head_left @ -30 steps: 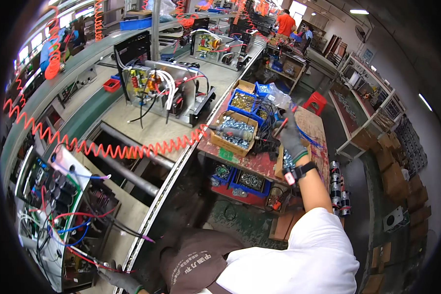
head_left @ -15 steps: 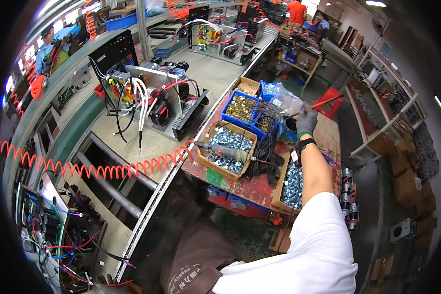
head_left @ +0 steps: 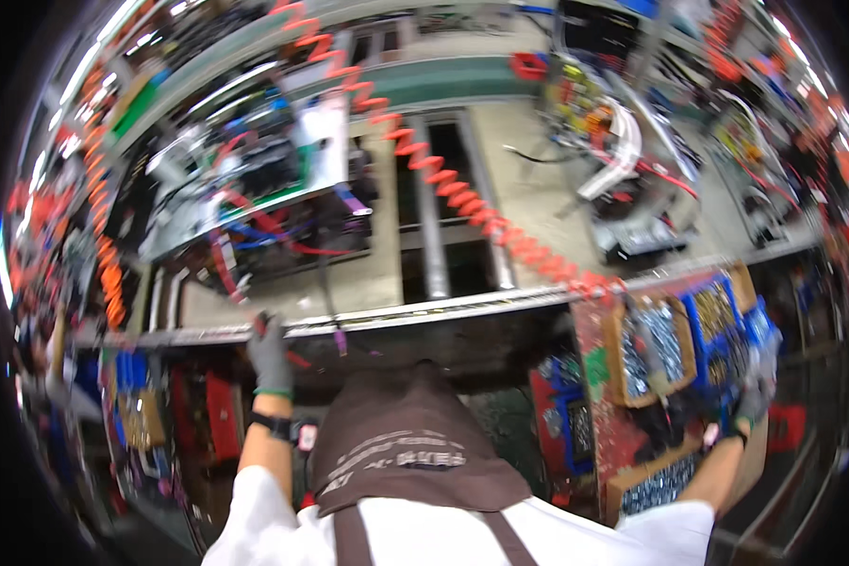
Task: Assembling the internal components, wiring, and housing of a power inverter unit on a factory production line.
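My left hand (head_left: 271, 358), in a grey glove, is at the near metal edge of the line. Its fingers look curled, with a small dark red bit at their tips that I cannot make out. Just beyond it, loose red and blue wires hang from a circuit board assembly (head_left: 255, 179). Far to the right, my gloved right hand (head_left: 753, 401) is beside a clear plastic bag (head_left: 762, 340) and blue bins. Motion smears its fingers, so what it holds does not show. An air screwdriver (head_left: 656, 349) lies over a cardboard box of bolts (head_left: 684, 325).
A coiled red air hose (head_left: 443, 184) stretches across the line. Another unit with white cables (head_left: 618, 151) stands further right. The red side table (head_left: 594, 424) carries a blue bin of brass parts (head_left: 715, 311) and another box of bolts (head_left: 665, 483). Metal rollers (head_left: 431, 245) show between the boards.
The view has swung left toward the circuit board assembly. My left hand has come into clear sight at the line's edge. The red stick my right hand held is no longer discernible.
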`<state>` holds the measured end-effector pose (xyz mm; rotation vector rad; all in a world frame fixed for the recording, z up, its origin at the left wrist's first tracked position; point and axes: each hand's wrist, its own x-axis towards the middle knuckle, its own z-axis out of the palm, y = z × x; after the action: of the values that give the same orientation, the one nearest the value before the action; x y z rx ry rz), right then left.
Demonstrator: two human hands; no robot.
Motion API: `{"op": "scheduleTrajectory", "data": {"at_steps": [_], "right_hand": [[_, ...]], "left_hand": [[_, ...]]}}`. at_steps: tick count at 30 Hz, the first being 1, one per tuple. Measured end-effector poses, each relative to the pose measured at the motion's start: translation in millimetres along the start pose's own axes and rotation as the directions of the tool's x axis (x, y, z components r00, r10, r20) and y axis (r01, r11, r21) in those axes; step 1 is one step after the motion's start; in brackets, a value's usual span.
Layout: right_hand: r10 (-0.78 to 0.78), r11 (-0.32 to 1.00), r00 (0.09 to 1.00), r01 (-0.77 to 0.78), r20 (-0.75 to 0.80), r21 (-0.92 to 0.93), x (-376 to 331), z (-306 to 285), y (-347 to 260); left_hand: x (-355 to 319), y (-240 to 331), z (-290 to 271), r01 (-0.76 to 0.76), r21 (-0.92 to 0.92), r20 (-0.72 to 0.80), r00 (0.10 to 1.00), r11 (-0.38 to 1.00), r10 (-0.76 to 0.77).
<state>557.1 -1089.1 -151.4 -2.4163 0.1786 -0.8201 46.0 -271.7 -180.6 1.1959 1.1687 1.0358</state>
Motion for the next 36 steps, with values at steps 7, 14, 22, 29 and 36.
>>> {"op": "scheduleTrajectory", "data": {"at_steps": [7, 14, 22, 29, 36], "right_hand": [[-0.200, 0.944, 0.974, 0.221, -0.107, 0.245, -66, -43, -203], [-0.509, 0.714, 0.672, -0.019, 0.537, 0.700, -234, 43, -422], [-0.981, 0.157, -0.061, 0.314, 0.184, 0.936, -410, 129, -611], [-0.805, -0.155, -0.538, 0.599, 0.251, 0.786, -471, 202, -659], [-0.948, 0.206, -0.116, 0.482, 0.295, 0.852, -535, 241, -708]], "left_hand": [[1, -9, 39, 0.312, -0.055, 0.120, 0.945, 0.948, -0.304], [26, -49, 85, 0.280, 0.019, 0.323, 0.907, 0.960, -0.271], [29, 4, 36, 0.074, 0.190, 0.434, 0.888, 0.979, -0.151], [8, 96, -18, 0.194, 0.142, 0.472, 0.848, 0.971, -0.239], [-9, 97, -12, -0.017, 0.064, 0.885, 0.463, 0.998, -0.049]]}}
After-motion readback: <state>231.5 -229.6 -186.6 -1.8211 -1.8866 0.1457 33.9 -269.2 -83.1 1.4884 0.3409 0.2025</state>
